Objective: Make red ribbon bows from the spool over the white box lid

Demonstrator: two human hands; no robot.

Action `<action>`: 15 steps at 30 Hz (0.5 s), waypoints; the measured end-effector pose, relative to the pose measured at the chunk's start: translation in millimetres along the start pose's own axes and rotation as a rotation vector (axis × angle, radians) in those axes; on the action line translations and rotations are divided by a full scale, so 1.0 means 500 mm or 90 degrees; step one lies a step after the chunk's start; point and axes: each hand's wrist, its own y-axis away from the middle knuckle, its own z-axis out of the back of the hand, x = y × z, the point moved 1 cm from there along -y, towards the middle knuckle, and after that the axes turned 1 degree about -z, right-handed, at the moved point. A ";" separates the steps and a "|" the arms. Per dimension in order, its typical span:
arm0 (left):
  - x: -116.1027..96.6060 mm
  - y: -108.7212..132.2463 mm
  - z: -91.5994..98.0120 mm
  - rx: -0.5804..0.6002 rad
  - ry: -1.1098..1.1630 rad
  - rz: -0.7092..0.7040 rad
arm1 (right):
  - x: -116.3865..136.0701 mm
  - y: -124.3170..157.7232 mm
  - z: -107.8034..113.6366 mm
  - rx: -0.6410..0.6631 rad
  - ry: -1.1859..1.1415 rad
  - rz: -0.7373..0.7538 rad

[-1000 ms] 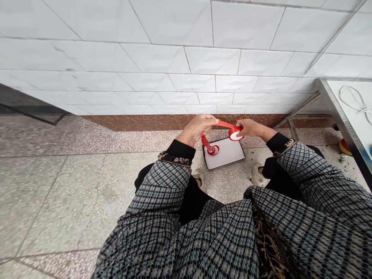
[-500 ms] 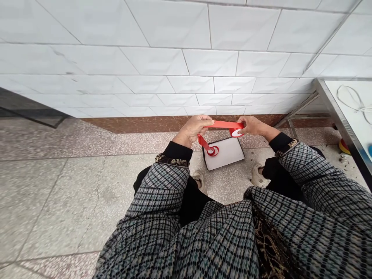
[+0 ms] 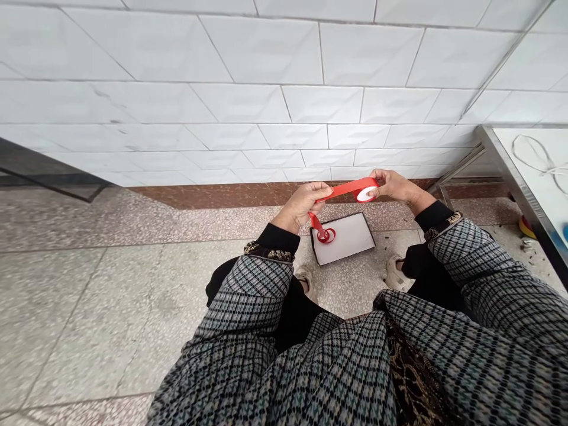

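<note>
A strip of red ribbon (image 3: pixel 342 190) runs between my two hands. Its left part is pinched in my left hand (image 3: pixel 306 204), and a loose end hangs below that hand. My right hand (image 3: pixel 391 184) grips the red ribbon roll (image 3: pixel 366 193), whose white centre faces me. Under my hands, a shallow white tray (image 3: pixel 350 241) with dark edges lies on the floor. The hanging ribbon reaches down into coils (image 3: pixel 326 236) at the tray's left side.
A white tiled wall (image 3: pixel 266 103) rises ahead. At the right stands a metal-framed table (image 3: pixel 510 171) with a white cable (image 3: pixel 535 155) on top. A dark panel (image 3: pixel 39 171) is at the left. My shoes (image 3: pixel 396 273) flank the tray.
The roll and my right hand have risen slightly, and the roll now shows more of its white centre. The ribbon between my hands slants more. The view has shifted a little.
</note>
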 end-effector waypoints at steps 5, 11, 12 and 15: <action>0.010 0.005 -0.031 0.010 0.062 -0.042 | 0.001 -0.006 0.008 0.003 -0.108 0.043; 0.017 0.001 -0.053 0.027 0.113 -0.066 | 0.003 -0.016 0.012 0.026 -0.200 0.056; 0.019 0.000 -0.056 0.031 0.119 -0.069 | 0.003 -0.017 0.012 0.029 -0.217 0.053; 0.027 -0.003 -0.069 0.045 0.137 -0.073 | 0.002 -0.020 0.008 0.032 -0.263 0.045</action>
